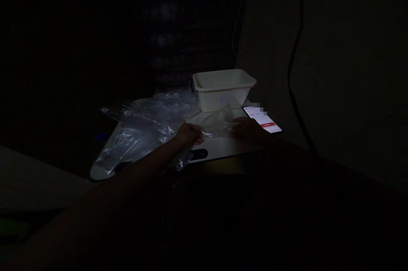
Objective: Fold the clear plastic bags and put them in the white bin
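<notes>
Between my two hands a clear plastic bag (217, 121) is stretched above the white table (223, 148). My left hand (188, 134) is closed on the bag's left side, and part of the plastic hangs down below it. At the other side my right hand (244, 127) pinches the bag; its fingers are partly lost in the dark. A loose heap of clear plastic bags (137, 131) covers the table's left side. Just behind the held bag stands a white plastic tub (219, 97), its visible inside dark.
A lit phone (264, 120) lies at the table's right edge, near my right hand. Oval cut-outs, one a dark handle slot (199, 153), mark the front edge. A black cable (290, 75) hangs along the right wall. The room is very dark.
</notes>
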A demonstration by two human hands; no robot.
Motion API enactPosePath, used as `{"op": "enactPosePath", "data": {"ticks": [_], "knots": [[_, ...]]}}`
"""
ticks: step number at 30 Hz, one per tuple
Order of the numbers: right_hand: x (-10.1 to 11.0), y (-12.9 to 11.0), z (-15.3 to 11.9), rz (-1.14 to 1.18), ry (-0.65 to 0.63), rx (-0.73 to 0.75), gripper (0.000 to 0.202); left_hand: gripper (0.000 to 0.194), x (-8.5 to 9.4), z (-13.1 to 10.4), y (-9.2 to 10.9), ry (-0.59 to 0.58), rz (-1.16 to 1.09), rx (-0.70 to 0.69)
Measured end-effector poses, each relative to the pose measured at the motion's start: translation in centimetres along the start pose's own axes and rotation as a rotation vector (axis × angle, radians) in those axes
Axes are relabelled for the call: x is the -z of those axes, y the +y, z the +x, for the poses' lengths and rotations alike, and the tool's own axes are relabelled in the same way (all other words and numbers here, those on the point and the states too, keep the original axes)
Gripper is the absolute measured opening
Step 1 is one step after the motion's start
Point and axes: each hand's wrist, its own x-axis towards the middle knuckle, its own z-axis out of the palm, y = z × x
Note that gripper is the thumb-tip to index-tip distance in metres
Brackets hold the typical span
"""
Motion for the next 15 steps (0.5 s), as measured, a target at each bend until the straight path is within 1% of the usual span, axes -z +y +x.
{"op": "enactPosePath", "data": {"ticks": [5,10,15], "knots": [[0.1,0.0,0.0,-0.216,0.081,0.009,0.033,0.007,0.2,0.4,-0.3,0.017,0.036,-0.009],[0.3,0.7,0.4,-0.338,0.071,0.071,0.037,0.009,0.3,1.2,-0.9,-0.002,0.041,-0.016],[0.0,0.0,0.0,-0.44,0.061,0.068,0.041,0.013,0.5,1.1,-0.7,-0.009,0.111,-0.008]]}}
